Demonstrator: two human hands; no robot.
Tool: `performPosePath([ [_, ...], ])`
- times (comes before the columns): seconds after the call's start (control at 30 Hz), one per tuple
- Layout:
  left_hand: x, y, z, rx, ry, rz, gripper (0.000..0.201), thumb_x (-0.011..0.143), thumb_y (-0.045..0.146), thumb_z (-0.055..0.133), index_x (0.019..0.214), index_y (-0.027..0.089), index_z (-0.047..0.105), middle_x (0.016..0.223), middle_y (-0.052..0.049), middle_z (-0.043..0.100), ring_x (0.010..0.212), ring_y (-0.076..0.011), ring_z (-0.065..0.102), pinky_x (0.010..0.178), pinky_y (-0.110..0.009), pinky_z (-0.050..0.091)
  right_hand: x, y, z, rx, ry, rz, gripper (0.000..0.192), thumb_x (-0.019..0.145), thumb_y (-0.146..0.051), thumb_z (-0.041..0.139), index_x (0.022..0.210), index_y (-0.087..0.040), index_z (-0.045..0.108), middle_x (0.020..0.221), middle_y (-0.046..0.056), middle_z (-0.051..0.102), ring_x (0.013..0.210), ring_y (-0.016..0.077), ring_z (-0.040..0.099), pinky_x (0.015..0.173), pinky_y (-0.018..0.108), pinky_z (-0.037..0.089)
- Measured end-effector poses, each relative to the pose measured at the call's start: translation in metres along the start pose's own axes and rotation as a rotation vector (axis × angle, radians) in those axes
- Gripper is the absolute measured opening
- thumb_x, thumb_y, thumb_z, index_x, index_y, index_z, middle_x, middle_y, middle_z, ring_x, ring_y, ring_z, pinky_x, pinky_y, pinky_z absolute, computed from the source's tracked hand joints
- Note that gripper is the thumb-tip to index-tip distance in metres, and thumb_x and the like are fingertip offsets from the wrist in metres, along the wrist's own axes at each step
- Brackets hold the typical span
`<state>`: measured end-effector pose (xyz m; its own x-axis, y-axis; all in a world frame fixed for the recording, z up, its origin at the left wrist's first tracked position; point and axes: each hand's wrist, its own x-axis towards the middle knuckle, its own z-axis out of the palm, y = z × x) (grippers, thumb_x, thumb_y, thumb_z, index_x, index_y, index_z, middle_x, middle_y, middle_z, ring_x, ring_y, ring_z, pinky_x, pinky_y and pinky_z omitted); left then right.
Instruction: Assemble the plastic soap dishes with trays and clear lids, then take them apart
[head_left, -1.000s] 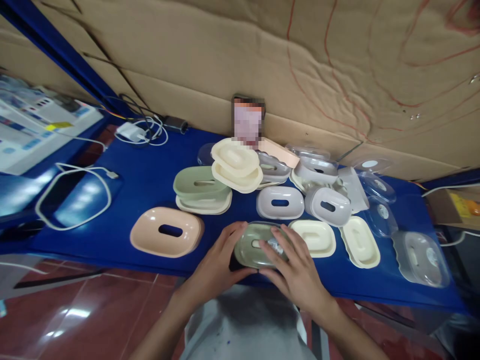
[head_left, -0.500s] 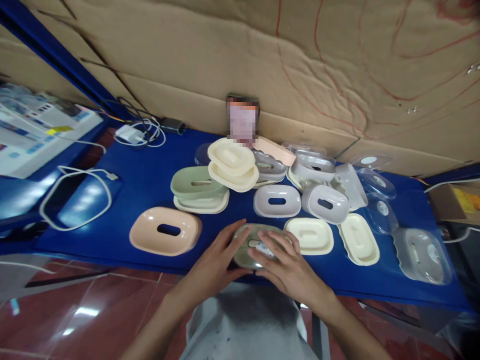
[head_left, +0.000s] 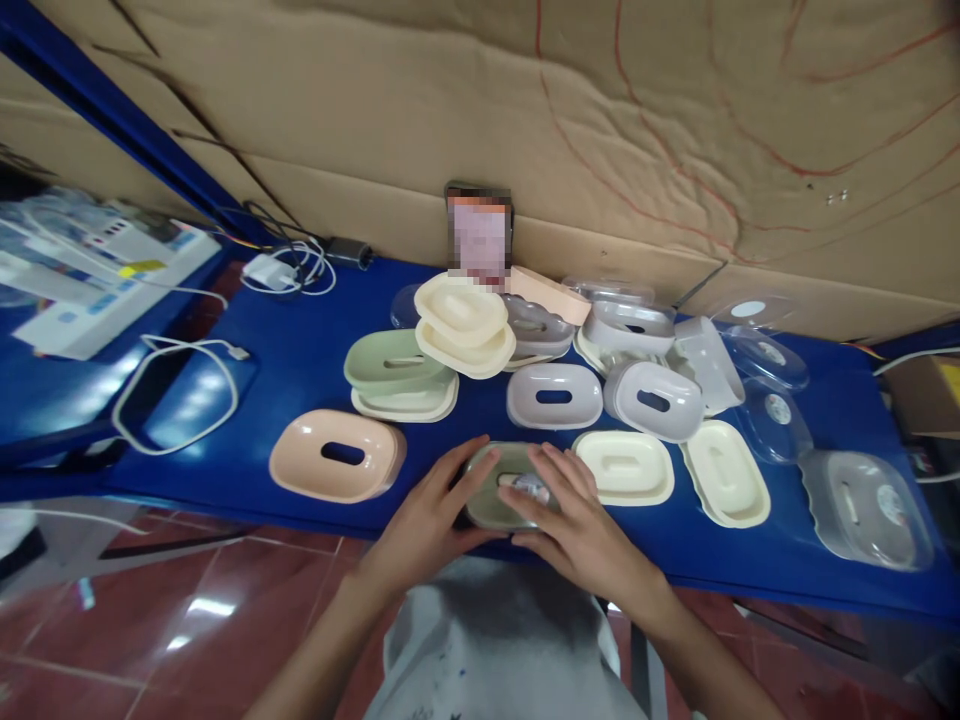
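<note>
A green soap dish (head_left: pixel 489 500) under a clear lid with a small label lies at the table's front edge. My left hand (head_left: pixel 429 510) is closed around its left side, thumb low at the front and fingers over the rim. My right hand (head_left: pixel 576 525) grips the right side, its fingers lying across the lid and partly hiding the label. To the left is a peach soap dish body (head_left: pixel 300 460) with an oval slot. Just right of my right hand lies a cream tray (head_left: pixel 652 470), and a lilac body (head_left: pixel 551 415) sits behind.
Behind are stacked cream trays (head_left: pixel 461 305), a green body (head_left: pixel 371 365) and a phone (head_left: pixel 480 235) against the cardboard. Clear lids (head_left: pixel 772 420) and a lidded grey dish (head_left: pixel 844 515) lie right. A white cable (head_left: pixel 232 400) and power strip (head_left: pixel 67 330) are left.
The view has shifted slightly. The fingers of my right hand have moved a little on the lid, and both hands still hold the soap dish in the same place.
</note>
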<state>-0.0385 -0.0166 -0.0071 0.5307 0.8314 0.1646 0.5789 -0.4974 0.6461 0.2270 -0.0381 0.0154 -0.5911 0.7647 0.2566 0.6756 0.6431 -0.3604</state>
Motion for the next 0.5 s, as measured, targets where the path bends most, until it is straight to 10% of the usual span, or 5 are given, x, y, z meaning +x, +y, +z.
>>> performPosePath([
  [0.33, 0.005, 0.002, -0.001, 0.051, 0.053, 0.076, 0.089, 0.101, 0.037, 0.075, 0.174, 0.038, 0.023, 0.164, -0.018, 0.049, 0.147, -0.0382, 0.057, 0.114, -0.056, 0.058, -0.007, -0.007, 0.018, -0.159, 0.103, 0.011, 0.062, 0.102, -0.038, 0.074, 0.16, -0.033, 0.052, 0.166, 0.014, 0.049, 0.16, 0.0374, 0.038, 0.124, 0.066, 0.044],
  [0.5, -0.011, 0.014, -0.044, 0.127, 0.224, -0.003, 0.083, 0.103, 0.051, 0.07, 0.173, 0.041, 0.027, 0.164, -0.011, 0.052, 0.144, -0.0379, 0.06, 0.115, -0.059, 0.057, -0.033, 0.0, 0.003, -0.094, 0.246, 0.032, 0.058, 0.109, -0.045, 0.061, 0.162, -0.027, 0.048, 0.161, 0.017, 0.053, 0.153, 0.0341, 0.048, 0.123, 0.059, 0.044],
])
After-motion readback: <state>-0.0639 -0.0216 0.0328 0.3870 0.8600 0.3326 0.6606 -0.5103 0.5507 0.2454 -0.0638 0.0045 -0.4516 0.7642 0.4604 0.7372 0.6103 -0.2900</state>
